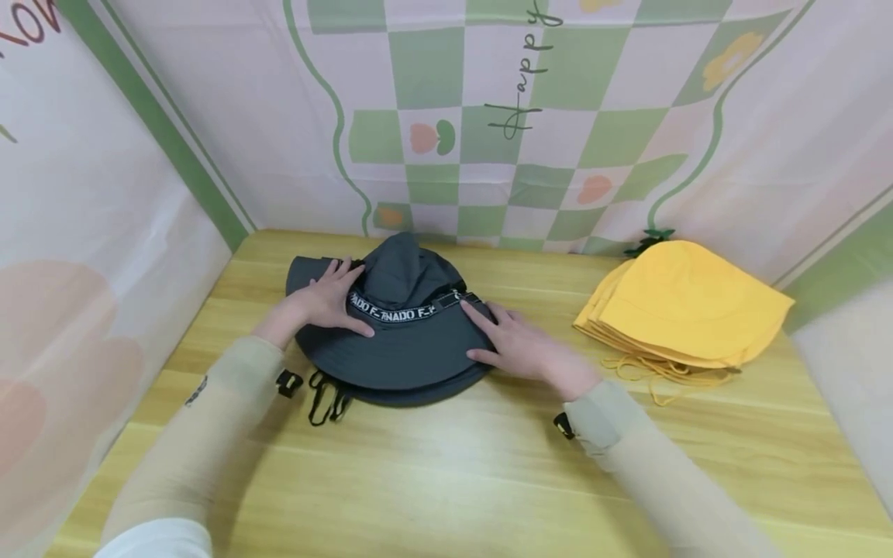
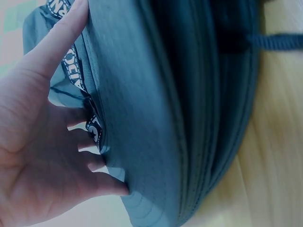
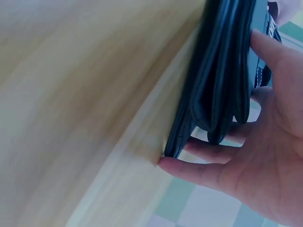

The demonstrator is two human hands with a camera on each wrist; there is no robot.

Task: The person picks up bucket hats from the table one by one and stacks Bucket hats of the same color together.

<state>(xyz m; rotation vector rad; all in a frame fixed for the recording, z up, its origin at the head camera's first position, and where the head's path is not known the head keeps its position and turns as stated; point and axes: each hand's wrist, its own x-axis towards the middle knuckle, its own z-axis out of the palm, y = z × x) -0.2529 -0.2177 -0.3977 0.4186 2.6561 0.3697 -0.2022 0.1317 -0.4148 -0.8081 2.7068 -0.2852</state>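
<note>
A stack of dark grey bucket hats (image 1: 398, 353) lies on the wooden table, with a lettered black-and-white band (image 1: 401, 313) round the top crown. Several brim layers (image 2: 189, 118) show one over another in the left wrist view. My left hand (image 1: 324, 298) rests on the stack's left side, its fingers spread by the crown and its thumb on the brim. On the opposite side, my right hand (image 1: 519, 341) touches the brim edges; in the right wrist view its fingers (image 3: 199, 172) lie extended along the layered edges, thumb on top. Black cords (image 1: 326, 399) hang out in front.
A stack of yellow hats (image 1: 687, 306) sits at the table's right, yellow strings (image 1: 656, 376) trailing in front. Behind the table (image 1: 446, 473) hangs a green-and-white checked cloth (image 1: 488, 139). A small dark green sprig (image 1: 650, 242) shows behind the yellow hats.
</note>
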